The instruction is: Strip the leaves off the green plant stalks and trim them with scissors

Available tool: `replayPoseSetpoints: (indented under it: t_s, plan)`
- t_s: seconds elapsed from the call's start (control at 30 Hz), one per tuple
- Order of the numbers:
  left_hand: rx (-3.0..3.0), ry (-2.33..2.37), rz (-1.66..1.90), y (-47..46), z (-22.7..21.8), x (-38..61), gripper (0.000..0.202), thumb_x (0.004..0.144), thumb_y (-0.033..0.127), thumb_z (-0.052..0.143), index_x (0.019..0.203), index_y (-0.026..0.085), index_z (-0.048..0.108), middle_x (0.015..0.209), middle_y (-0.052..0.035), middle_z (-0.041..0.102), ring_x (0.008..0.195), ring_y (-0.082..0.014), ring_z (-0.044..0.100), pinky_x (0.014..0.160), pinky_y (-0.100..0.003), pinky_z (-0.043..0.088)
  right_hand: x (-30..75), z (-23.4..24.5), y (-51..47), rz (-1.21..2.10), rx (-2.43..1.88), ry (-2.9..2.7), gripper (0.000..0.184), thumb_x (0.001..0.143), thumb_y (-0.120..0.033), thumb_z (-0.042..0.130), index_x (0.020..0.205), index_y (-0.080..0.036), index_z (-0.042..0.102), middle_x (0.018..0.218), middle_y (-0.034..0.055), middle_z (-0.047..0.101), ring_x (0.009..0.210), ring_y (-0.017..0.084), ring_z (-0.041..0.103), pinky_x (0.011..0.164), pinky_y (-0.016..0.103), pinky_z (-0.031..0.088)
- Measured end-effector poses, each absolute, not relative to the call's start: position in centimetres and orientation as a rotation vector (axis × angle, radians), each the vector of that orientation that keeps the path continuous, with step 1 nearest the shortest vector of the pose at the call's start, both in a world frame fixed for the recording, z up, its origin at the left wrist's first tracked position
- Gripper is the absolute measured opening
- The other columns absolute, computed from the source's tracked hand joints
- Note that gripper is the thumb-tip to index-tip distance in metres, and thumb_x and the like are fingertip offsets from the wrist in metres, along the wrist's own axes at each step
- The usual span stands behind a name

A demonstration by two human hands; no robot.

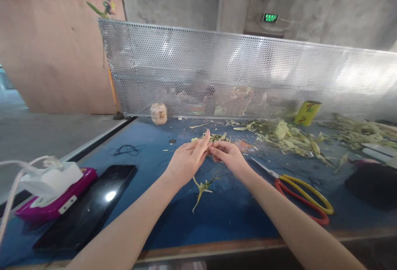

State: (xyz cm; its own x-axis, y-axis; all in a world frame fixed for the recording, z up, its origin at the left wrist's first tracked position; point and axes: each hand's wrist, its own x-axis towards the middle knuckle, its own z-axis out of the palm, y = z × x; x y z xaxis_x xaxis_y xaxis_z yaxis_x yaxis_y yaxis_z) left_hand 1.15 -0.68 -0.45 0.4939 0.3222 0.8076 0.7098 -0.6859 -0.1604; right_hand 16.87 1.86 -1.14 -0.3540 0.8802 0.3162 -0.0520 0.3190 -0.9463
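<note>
My left hand (187, 160) and my right hand (229, 157) meet over the middle of the blue table (238, 216). The left fingers are pressed together, with one finger pointing up and away. Thumb and fingers of the right hand pinch close beside the left fingertips. What lies between them is hidden and too small to name. Just behind the hands is a small heap of dry greenish plant scraps (219, 137). A loose sprig with thin pale strips (202, 188) lies on the table between my forearms.
Scissors (297, 193) with red and yellow handles lie right, near a heap of dry husk-like strips (285, 135). Left are a black phone (89, 208), a purple power strip (62, 197) and dark thread (127, 150). A twine spool (159, 113) stands before the perforated metal panel (186, 59).
</note>
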Motion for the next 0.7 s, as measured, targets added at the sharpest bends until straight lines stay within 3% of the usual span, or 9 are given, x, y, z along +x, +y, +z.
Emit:
replayPoseSetpoints:
  t_s: [0.27, 0.4, 0.53, 0.63, 0.7]
  plan:
    - [-2.316, -0.914, -1.212, -1.0, -0.6, 1.5, 0.065, 0.08, 0.015, 0.048, 0.134, 0.022, 0.013, 0.092, -0.0025, 0.065, 0.091, -0.0171, 0.056, 0.08, -0.035, 0.047, 16.6, -1.0, 1.3, 1.228, -0.724, -1.527, 0.021, 0.065, -0.033, 0.061, 0.062, -0.016, 0.049, 0.049, -0.0058, 0.046, 0.045, 0.006, 0.041, 0.047, 0.02, 0.029]
    - [-2.393, -1.089, -1.358, -1.3, -0.4, 1.6, 0.063, 0.081, 0.019, 0.049, 0.134, 0.023, 0.015, 0.085, -0.0013, 0.066, 0.087, -0.0149, 0.058, 0.08, -0.031, 0.047, 16.5, -0.9, 1.2, 1.261, -0.743, -1.573, 0.023, 0.069, -0.037, 0.057, 0.064, -0.017, 0.047, 0.05, -0.0056, 0.046, 0.044, 0.006, 0.039, 0.046, 0.02, 0.029]
    - [-2.368, -1.302, -1.497, -1.3, 0.0, 1.2, 0.069, 0.078, 0.024, 0.052, 0.134, 0.019, 0.013, 0.081, -0.0012, 0.067, 0.079, -0.0134, 0.059, 0.072, -0.026, 0.048, 16.8, -0.4, 0.9, 1.068, -0.819, -1.85, 0.026, 0.077, -0.041, 0.047, 0.078, -0.017, 0.054, 0.068, 0.0002, 0.055, 0.058, 0.009, 0.047, 0.055, 0.022, 0.037]
    - [-2.279, -1.397, -1.542, -0.9, 0.1, 0.6, 0.071, 0.077, 0.022, 0.054, 0.135, 0.018, 0.013, 0.08, -0.0011, 0.066, 0.067, -0.0117, 0.057, 0.066, -0.024, 0.048, 17.4, 0.0, 0.4, 0.917, -0.841, -2.182, 0.03, 0.073, -0.038, 0.054, 0.096, -0.019, 0.054, 0.084, 0.0029, 0.059, 0.07, 0.012, 0.051, 0.063, 0.024, 0.041]
    - [-2.234, -1.451, -1.539, -0.6, 0.1, 0.1, 0.071, 0.076, 0.022, 0.054, 0.135, 0.017, 0.013, 0.079, -0.0008, 0.066, 0.062, -0.0107, 0.054, 0.064, -0.024, 0.047, 17.8, 0.2, 0.2, 0.843, -0.843, -2.406, 0.034, 0.069, -0.035, 0.06, 0.099, -0.021, 0.055, 0.085, 0.0026, 0.061, 0.072, 0.013, 0.052, 0.063, 0.025, 0.042]
